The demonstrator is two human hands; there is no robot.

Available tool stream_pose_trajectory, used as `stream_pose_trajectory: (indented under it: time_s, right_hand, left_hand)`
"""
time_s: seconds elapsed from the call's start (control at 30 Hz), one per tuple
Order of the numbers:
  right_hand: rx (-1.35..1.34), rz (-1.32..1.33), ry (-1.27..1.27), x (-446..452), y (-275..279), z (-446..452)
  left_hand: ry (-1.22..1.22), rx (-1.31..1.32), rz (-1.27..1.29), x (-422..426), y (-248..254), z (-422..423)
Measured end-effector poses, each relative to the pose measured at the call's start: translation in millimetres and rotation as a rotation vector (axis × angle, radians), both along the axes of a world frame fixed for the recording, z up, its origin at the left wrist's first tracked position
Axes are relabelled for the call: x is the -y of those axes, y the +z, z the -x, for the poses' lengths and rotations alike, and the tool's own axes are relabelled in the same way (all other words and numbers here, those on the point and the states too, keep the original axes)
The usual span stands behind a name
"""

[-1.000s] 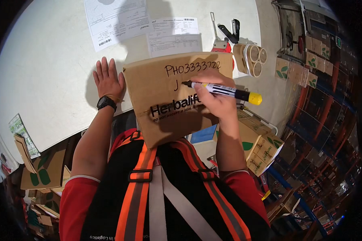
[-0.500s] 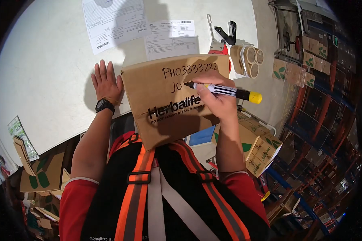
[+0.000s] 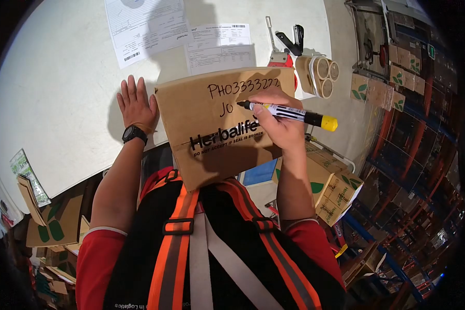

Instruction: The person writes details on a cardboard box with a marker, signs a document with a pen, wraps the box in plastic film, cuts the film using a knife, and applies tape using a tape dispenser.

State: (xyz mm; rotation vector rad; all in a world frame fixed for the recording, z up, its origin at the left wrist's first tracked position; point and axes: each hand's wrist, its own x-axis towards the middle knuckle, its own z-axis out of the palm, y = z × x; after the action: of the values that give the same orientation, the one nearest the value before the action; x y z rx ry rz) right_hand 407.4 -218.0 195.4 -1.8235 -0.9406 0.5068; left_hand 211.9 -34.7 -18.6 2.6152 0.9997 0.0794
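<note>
A brown cardboard box (image 3: 191, 116) with a printed "Herbalife" label stands in front of my body at the table's edge. Handwritten in black on its face are "PH03333222" and, below that, "JO". My right hand (image 3: 278, 116) grips a marker (image 3: 289, 113) with a white barrel and yellow end; its dark tip points left, just beside the "JO". I cannot tell whether the tip touches the cardboard. Flat on the white table (image 3: 67, 103) lies my left hand (image 3: 138, 106), fingers stretched out, at the box's left edge, with a black watch on the wrist.
Printed papers (image 3: 147, 31) lie at the table's far side. Right of them are a red-and-metal tool (image 3: 280, 58), a black stapler (image 3: 290, 42) and brown tape rolls (image 3: 318, 75). Stacked cartons (image 3: 338, 194) sit at lower right, cardboard pieces (image 3: 57, 219) at lower left, racks (image 3: 398, 139) beyond.
My right hand and the marker have shifted very slightly to the right. The writing looks the same, and my left hand stays flat on the table.
</note>
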Motion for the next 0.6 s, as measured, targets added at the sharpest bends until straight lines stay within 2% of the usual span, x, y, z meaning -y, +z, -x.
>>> stream_pose_trajectory:
  time_s: [0.23,0.3,0.43,0.6]
  right_hand:
    - [0.040,0.052,0.015,-3,1,1]
    - [-0.046,0.074,-0.002,1,1,0]
    - [-0.046,0.168,-0.038,-1,8,-2]
    - [-0.054,0.043,-0.014,10,1,-6]
  left_hand:
    - [-0.008,0.006,-0.008,0,-2,1]
    - [-0.002,0.004,0.005,0,0,0]
    - [-0.005,0.011,0.004,0,-1,1]
    - [0.003,0.032,0.024,0,0,0]
